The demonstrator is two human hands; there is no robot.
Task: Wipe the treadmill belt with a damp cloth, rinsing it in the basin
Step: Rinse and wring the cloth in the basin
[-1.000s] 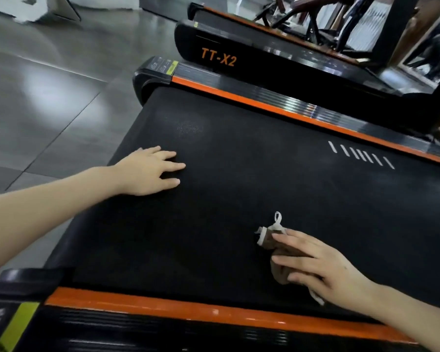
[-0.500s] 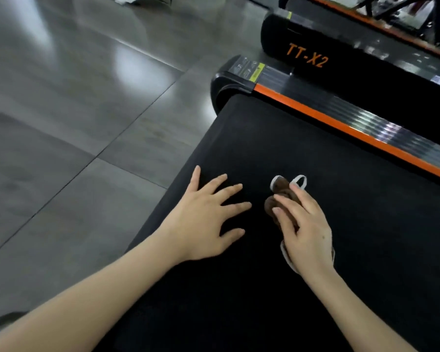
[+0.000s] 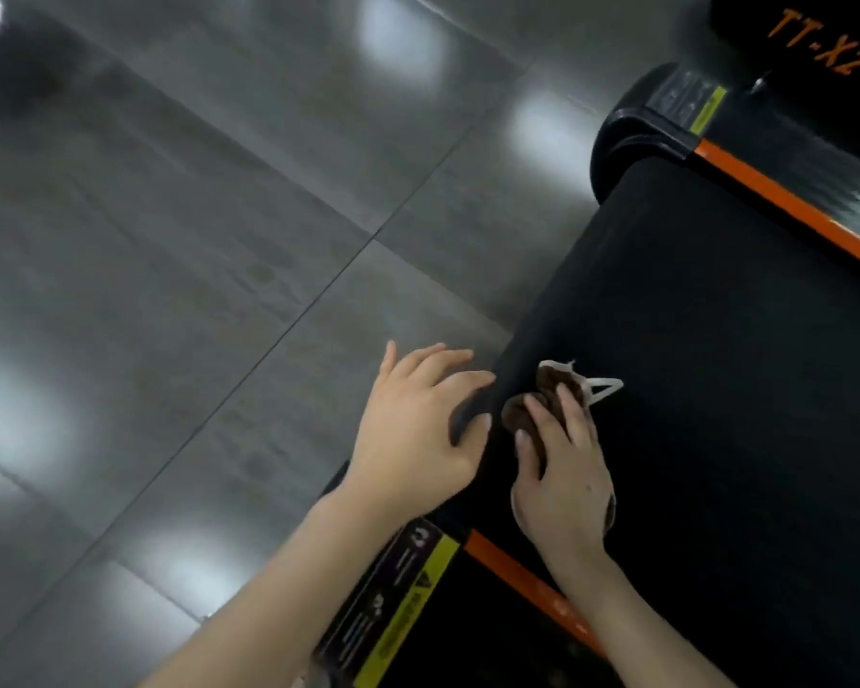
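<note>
While the cloth (image 3: 542, 397) is pinned to the treadmill belt (image 3: 716, 414) close to its left edge, near the near corner, the job looks mid-wipe, not finished. The right hand (image 3: 562, 481) lies on top of the cloth with nearly straight fingers pressing the brown bunch down; a white trim loop (image 3: 602, 387) pokes out past the fingertips. The left hand (image 3: 418, 429) holds nothing: its fingers are spread wide and rest right at the belt's left edge, partly over the floor (image 3: 194, 290). I judge that only this corner is being worked now. The belt shows no wet track, so how much of it has been covered cannot be told, and most of its black surface runs on toward the far edge. No basin is in view, so the rinse looks like a step yet to come.

Orange lettering "TT-X2" (image 3: 821, 42) reads on the neighbouring machine. A warning label (image 3: 403, 598) with a yellow strip sits on the near corner cap; its print is too blurred to read.
</note>
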